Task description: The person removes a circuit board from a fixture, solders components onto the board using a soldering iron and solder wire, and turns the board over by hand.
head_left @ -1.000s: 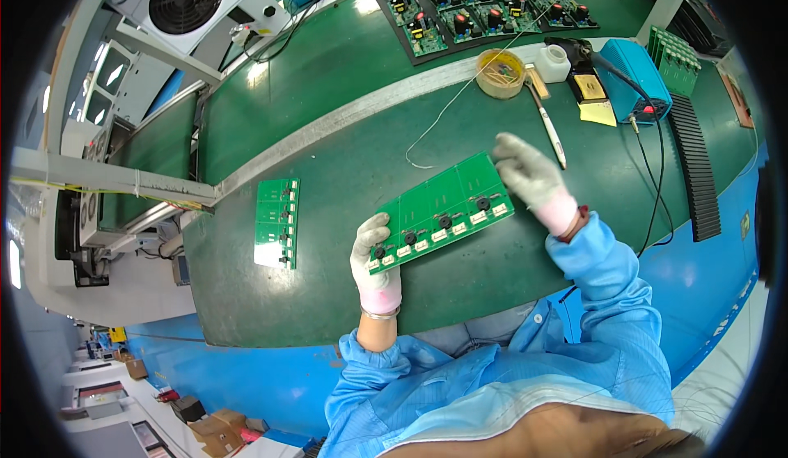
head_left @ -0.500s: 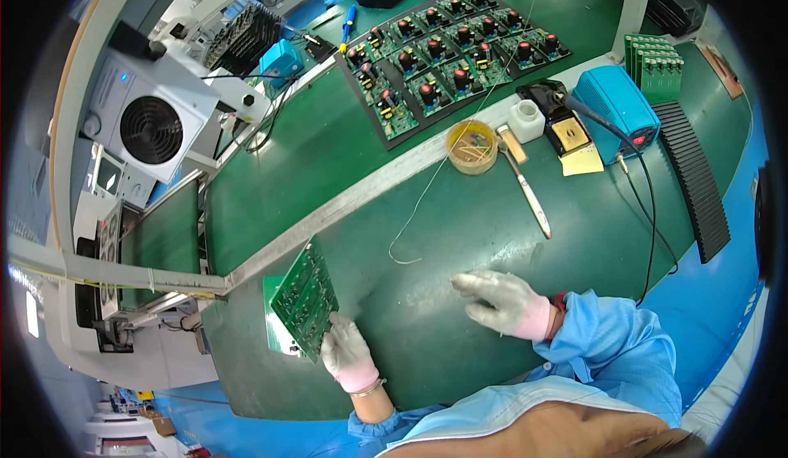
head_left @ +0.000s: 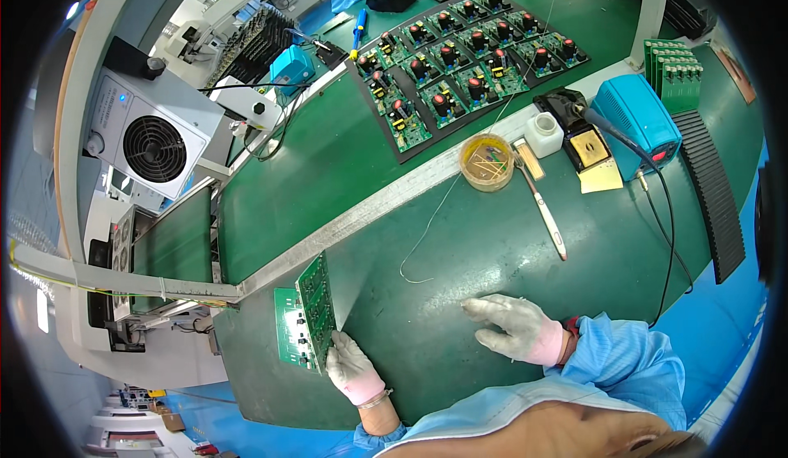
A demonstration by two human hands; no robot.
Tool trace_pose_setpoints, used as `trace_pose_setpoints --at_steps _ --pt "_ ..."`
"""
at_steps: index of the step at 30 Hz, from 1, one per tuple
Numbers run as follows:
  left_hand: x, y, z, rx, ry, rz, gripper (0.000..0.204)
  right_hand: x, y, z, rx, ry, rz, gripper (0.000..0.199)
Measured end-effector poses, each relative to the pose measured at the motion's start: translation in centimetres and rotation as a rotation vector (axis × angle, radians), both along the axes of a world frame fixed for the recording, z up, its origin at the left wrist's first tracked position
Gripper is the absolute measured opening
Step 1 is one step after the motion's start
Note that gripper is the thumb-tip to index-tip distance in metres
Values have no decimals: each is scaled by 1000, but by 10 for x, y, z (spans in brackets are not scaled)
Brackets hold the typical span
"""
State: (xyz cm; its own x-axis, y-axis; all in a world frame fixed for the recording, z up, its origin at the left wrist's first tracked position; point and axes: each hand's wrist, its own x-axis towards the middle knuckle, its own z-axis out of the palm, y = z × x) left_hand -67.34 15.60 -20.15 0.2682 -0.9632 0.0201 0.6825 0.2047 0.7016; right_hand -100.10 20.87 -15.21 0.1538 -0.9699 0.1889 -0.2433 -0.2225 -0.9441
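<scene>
My left hand (head_left: 353,368), in a pale glove with pink at the wrist, is closed on the lower edge of a green circuit board (head_left: 316,306). That board stands tilted on edge above the bench. Behind it, to the left, a second green board (head_left: 287,327) lies on the bench, partly covered. Small dark parts show between the two. My right hand (head_left: 515,327), gloved alike, hovers or rests over the bench with its fingers stretched and nothing in them. A thin strand of solder wire (head_left: 406,261) curls on the green bench top (head_left: 410,335) beyond my hands.
Beyond the bench, a black tray (head_left: 402,150) carries several populated boards. Nearer are a round tub (head_left: 486,180), a brush (head_left: 548,220), a white bottle (head_left: 543,134), a soldering iron stand (head_left: 587,150) and its blue station (head_left: 636,117). A fan unit (head_left: 156,146) stands left.
The held board has turned more edge-on, exposing more of the board behind it. My view has shifted slightly. My right hand stays outstretched.
</scene>
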Motion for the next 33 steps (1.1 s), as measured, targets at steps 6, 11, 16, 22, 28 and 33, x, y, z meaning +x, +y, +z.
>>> trace_pose_setpoints --at_steps 6,11,16,22,28,33 --pt "-8 2 10 -7 -33 -58 23 3 0 3 68 -25 -5 51" --pt "-27 6 18 -17 -88 -135 20 13 3 6 84 -343 -302 55" --pt "-38 22 20 -79 -412 -178 27 14 3 4 -109 -269 -301 52" --pt "-35 23 18 -190 -569 -270 28 10 -8 -7 -314 -33 -202 45" --pt "-47 26 37 -109 -1020 -245 49 10 -8 -4 -372 -127 -56 31" --pt "16 -9 69 76 -411 322 51 3 -7 -5 -346 -145 -179 26"
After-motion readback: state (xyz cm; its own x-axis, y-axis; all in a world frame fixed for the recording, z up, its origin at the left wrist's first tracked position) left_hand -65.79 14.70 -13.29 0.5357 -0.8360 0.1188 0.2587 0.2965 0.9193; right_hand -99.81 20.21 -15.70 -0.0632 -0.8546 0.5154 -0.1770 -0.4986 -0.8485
